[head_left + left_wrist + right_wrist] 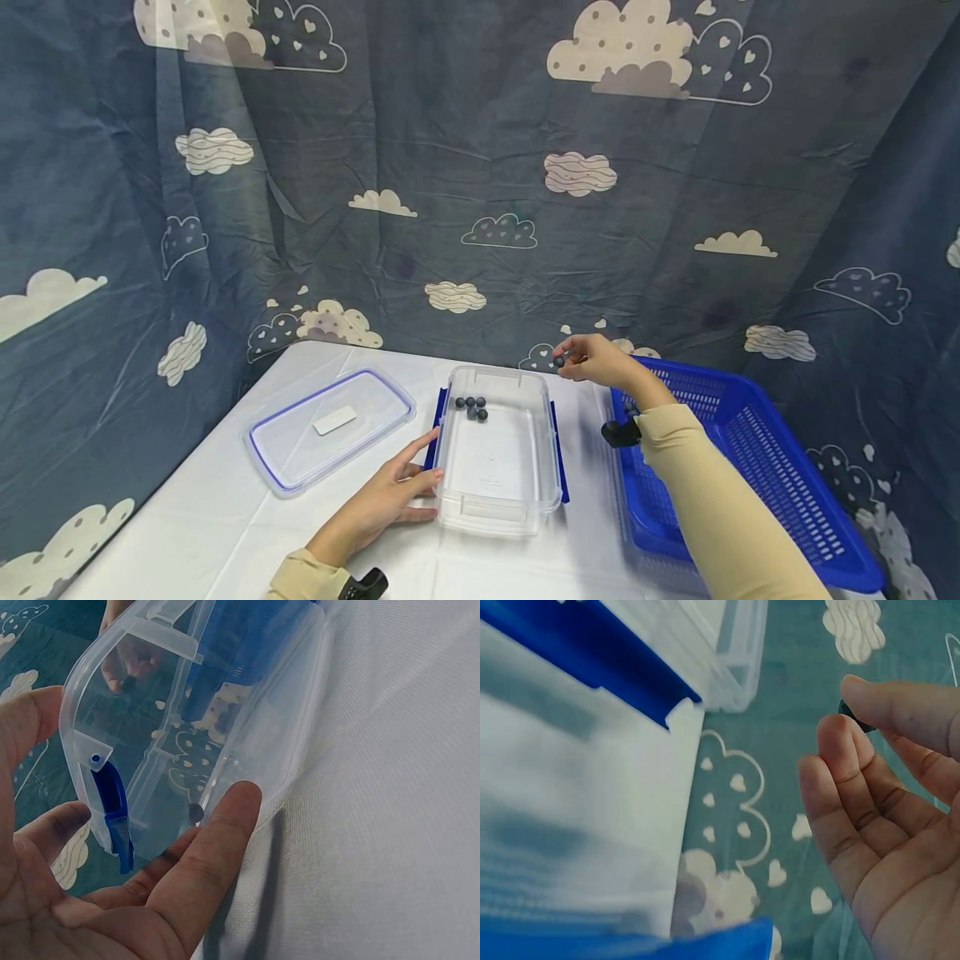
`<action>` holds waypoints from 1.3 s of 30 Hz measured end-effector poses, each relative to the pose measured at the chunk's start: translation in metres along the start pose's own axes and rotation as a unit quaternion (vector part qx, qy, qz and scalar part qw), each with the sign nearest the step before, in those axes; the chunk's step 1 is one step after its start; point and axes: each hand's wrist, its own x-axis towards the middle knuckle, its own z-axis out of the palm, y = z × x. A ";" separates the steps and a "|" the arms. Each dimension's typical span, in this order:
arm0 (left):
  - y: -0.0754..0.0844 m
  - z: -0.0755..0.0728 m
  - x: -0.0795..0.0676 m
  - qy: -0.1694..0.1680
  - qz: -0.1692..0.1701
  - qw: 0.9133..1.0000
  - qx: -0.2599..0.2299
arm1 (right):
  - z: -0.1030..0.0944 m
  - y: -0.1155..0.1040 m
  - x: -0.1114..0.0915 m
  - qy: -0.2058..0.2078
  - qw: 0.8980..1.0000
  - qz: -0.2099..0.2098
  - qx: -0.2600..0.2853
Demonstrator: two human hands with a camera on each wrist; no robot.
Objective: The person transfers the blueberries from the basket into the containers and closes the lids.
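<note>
A clear plastic food container [491, 467] with blue side clips sits lidless on the table. Several blueberries [471, 403] lie grouped towards its far left corner. My left hand [390, 492] rests against the container's left side with spread, mostly straight fingers; the left wrist view shows fingertips touching its wall and rim. Beyond the container's far right corner, my right hand [596, 360] is raised and pinches one blueberry [558, 362] between thumb and fingers. In the right wrist view that blueberry [856, 718] is partly hidden by the fingertips.
A clear lid [288, 446] with a blue seal and white label lies left of the container. To the right stands a blue perforated basket [757, 433], partly hidden by the right sleeve. A dark cloud-patterned curtain [442, 150] hangs behind the white-covered table [217, 508].
</note>
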 end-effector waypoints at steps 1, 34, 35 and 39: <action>0.000 0.000 0.000 0.000 0.000 1.000 0.000 | 0.003 -0.002 0.002 -0.002 1.000 0.000 -0.001; 0.000 -0.001 0.000 0.002 -0.002 1.000 -0.005 | 0.108 -0.040 0.043 -0.108 0.978 0.088 -0.158; 0.000 -0.001 0.000 0.002 -0.001 1.000 -0.006 | 0.110 -0.041 0.044 -0.106 0.976 0.090 -0.166; 0.000 -0.002 0.000 -0.001 0.000 1.000 -0.009 | 0.116 -0.042 0.046 -0.102 0.972 0.110 -0.181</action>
